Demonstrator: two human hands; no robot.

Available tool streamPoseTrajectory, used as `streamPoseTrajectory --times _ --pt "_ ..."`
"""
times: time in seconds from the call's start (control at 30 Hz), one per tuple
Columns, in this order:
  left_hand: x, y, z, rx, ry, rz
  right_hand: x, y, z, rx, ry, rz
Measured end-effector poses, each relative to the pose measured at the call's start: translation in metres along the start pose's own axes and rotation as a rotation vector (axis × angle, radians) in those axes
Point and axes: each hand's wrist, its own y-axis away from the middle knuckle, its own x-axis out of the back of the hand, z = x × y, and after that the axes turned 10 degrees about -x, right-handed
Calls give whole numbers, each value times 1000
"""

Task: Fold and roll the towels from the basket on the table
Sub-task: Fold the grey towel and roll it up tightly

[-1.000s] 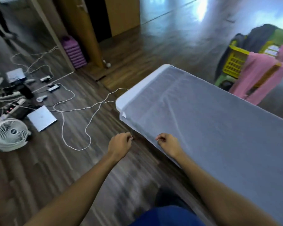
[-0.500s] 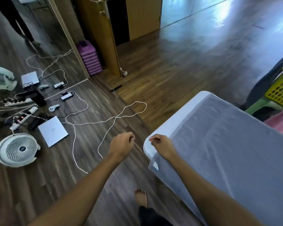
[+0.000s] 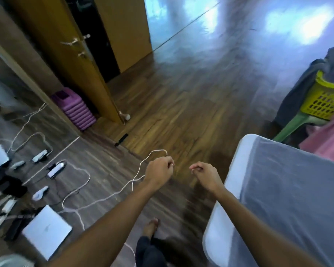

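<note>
Wooden floor (image 3: 181, 112) fills most of the head view, with an open door (image 3: 70, 54) at the back, a stack of purple mats (image 3: 77, 110) beside it, and a mess of white cable (image 3: 81, 189) and a shut laptop (image 3: 46, 236) off to the left. The shot is pretty blurry, so we can't vouch for small details.

The counter (image 3: 218, 228) sits along the right side with a grey sheet (image 3: 297, 199) over it, and there's no towel on it. The yellow basket (image 3: 324, 101) is up at the right edge, beyond the far end of the counter, on what looks like a green stool (image 3: 293, 126). A grey towel (image 3: 297, 93) hangs over its near side and a pink towel (image 3: 326, 141) spills down below it.

Both arms are stretched out over the floor, just left of the counter's end. The left hand (image 3: 158, 170) and the right hand (image 3: 204, 174) have their fingers curled in, near each other but not touching, and we can't see anything in either. The cable behind the left hand looks like it's lying on the floor, not held. A bare foot (image 3: 150, 226) shows below.

We reckon this is the very start: no towel fetched yet. The next move calls for heading round to the basket, taking one towel, and spreading it flat on the sheet before any folding. The trailing cable is worth stepping round.
</note>
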Motion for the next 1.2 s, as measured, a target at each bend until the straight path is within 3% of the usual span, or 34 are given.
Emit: streamPoseTrajectory --times 0.23,0.5,0.87,1.2 --pt "5 -132 -4 -377 -29 -191 18 -50 -11 -205 -218 363" --pt "-58 -219 81 -803 21 -425 59 -43 37 -534 -397 753" --pt "-163 -260 180 -1155 4 -722 53 -7 135 -1034 -488 1021" --pt "-226 -304 217 -1478 -219 -878 9 -4 132 -1430 -348 1312"
